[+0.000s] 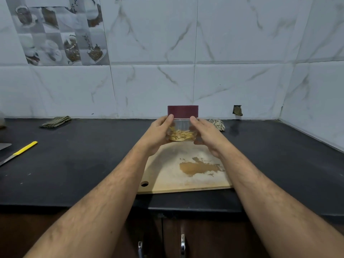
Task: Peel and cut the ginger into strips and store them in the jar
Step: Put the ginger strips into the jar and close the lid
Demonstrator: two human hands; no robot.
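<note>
Centrally, a clear jar (182, 130) with a maroon lid (183, 111) screwed on, held upright between both hands at the far edge of a wooden cutting board (178, 174). Left hand (158, 134) curled around the jar's left side, thumb up near the lid rim; right hand (207, 135) curled around its right side, likewise gripping. Pale ginger strips (181, 136) piled in the jar's bottom, partly hidden by the fingers. Cannot tell whether the jar base touches the board or hangs just above it. Board lying on a black table (83, 164), a brown damp stain near its middle. Well left of the board, a yellow-handled knife (18, 152). Behind the board against the marble-tiled wall (232, 53), a folded cloth (55, 121) far left and a patterned cloth (216, 124) just right of the jar, half hidden by the right hand.
</note>
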